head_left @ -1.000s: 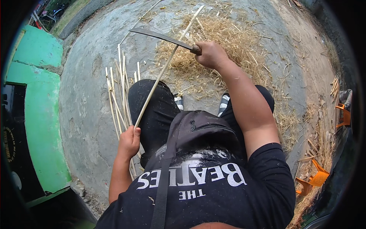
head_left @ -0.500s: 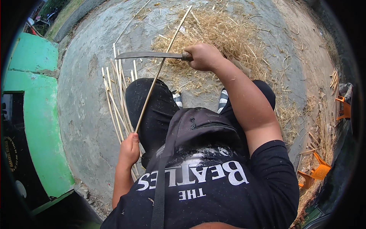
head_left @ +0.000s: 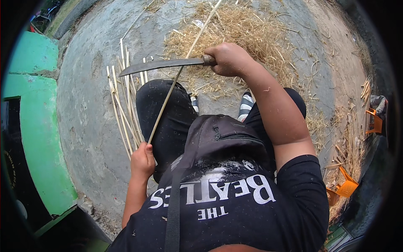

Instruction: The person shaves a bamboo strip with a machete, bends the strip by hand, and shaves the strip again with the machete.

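Note:
My left hand (head_left: 143,161) is closed round the near end of a long, thin bamboo strip (head_left: 167,100), thumb along it. The strip slants up and away to the right, passing over my left knee. My right hand (head_left: 228,59) grips the wooden handle of a machete (head_left: 161,64). Its long, dark blade points left and crosses the strip above my knee, apparently touching it. Beside my left leg lies a bundle of pale bamboo strips (head_left: 124,103), their near ends partly hidden by my left hand and arm.
A heap of curly shavings (head_left: 247,35) covers the concrete ahead, beyond my feet. A green wall (head_left: 40,138) stands at the left. At the right are orange plastic pieces (head_left: 347,185), apparently chair parts, and more strips and scraps (head_left: 350,140). A dark bag (head_left: 228,136) rests on my lap.
The machete and my right hand have shifted slightly nearer to me, with the blade tip dipping lower at the left. My left hand still holds the bamboo strip. The whole view has shifted slightly.

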The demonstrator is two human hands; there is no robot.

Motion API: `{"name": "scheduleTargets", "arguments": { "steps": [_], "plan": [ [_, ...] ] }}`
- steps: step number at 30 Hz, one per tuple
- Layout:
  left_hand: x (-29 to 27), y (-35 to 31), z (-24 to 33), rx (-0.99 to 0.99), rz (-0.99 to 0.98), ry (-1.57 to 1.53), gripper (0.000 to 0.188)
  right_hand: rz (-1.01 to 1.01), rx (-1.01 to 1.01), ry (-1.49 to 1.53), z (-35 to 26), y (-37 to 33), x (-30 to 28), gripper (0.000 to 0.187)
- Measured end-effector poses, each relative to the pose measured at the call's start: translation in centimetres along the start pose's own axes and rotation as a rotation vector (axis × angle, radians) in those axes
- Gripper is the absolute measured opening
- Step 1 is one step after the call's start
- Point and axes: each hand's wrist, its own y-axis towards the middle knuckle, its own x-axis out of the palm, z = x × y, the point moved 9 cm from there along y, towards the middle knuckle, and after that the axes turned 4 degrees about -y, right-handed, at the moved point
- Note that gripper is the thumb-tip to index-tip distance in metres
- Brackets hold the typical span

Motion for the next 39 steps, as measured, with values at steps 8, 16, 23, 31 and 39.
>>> {"name": "scheduleTargets", "arguments": {
  "steps": [8,16,23,31,39],
  "plan": [
    [-0.2,-0.5,-0.2,-0.021,0.012,0.052,0.049,0.069,0.099,0.087,0.4,0.2,0.5,0.015],
    [-0.4,0.7,0.6,0.018,0.05,0.105,0.046,0.048,0.229,-0.051,3.2,-0.1,0.6,0.014],
    [-1.1,-0.2,0.9,0.052,0.089,0.11,0.047,-0.003,0.202,-0.016,3.5,0.0,0.5,0.023],
    [-1.2,-0.5,0.3,0.007,0.024,0.068,0.048,0.099,0.108,-0.052,1.9,-0.3,-0.9,0.014],
    [-1.9,-0.3,0.7,0.017,0.029,0.104,0.048,0.063,0.394,0.088,9.7,0.1,-0.1,0.023]
  ]
}}
